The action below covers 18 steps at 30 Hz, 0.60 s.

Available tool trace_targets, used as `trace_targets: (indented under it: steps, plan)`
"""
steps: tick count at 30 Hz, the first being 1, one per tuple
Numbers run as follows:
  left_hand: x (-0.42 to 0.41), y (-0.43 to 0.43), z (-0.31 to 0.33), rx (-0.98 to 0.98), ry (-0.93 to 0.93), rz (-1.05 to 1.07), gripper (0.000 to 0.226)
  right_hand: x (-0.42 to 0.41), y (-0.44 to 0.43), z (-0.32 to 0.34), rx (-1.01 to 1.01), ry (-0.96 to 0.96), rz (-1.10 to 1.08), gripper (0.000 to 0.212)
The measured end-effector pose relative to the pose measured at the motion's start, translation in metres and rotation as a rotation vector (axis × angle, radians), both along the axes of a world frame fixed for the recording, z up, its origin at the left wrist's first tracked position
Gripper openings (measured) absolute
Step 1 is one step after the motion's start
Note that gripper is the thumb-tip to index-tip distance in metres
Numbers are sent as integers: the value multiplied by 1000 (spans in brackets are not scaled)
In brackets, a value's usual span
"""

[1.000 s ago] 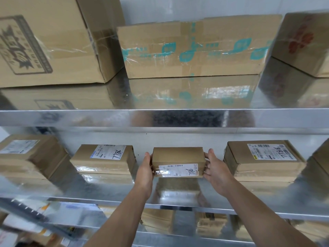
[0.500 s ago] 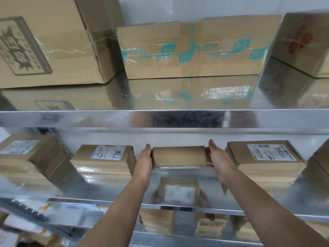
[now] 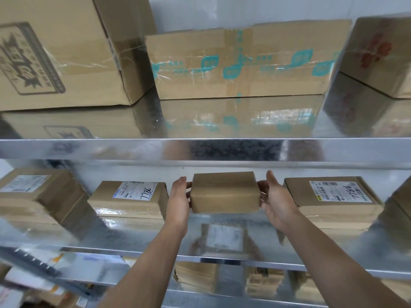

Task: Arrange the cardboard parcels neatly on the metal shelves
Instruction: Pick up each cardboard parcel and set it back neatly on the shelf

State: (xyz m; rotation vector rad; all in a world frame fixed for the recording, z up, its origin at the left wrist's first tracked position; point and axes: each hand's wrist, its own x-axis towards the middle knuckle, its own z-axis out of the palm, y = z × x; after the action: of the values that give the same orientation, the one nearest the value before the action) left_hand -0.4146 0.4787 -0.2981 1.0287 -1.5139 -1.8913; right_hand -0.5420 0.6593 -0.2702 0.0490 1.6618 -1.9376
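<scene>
**A:** Where's the small parcel [image 3: 224, 194] right now?

**B:** Between the two grips, held clear of the middle shelf [image 3: 133, 238] beneath them. The left grip [image 3: 179, 202] lies flat against one short end and the right grip [image 3: 277, 202] against the other. The fingers on both look fairly straight and spread, pressing inward rather than curling round. I can't tell what the fingertips do behind it.

**A:** How will it handle?

**B:** Light, I'd judge, since it's small and a squeeze from the ends is enough to carry it. The plain brown wrap has a slight sheen, so it's probably a bit slick. It seems stiff too, as the ends aren't buckling. A label shows only in the shelf's reflection under the grips, so it seems to face down.

**A:** Where's the best place to take hold?

**B:** Those short ends. If it slips, a thumb on top with fingers beneath.

**A:** Is there room to set it down?

**B:** Yes, there's a gap. Just outside the left grip sits a labelled parcel [image 3: 131, 196], and just outside the right grip a second labelled parcel [image 3: 329, 196]. Both are close beside the grips.

**A:** And farther off?

**B:** Above the grips, the upper shelf [image 3: 111, 150] carries large taped cartons [image 3: 240, 61], well apart from the parcel.
</scene>
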Motion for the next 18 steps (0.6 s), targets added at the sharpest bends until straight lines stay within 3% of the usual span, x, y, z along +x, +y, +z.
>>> trace_targets:
  steps: [8,12,18]
  plan:
    - [6,4,-10,10,-111,-30,44,13,1,-14,10,-36,31,41]
    - [4,0,-32,62,-154,-39,83,15,2,-19,46,-49,48,43]
    - [7,2,-31,77,-158,-21,88,16,3,-21,72,-63,65,43]
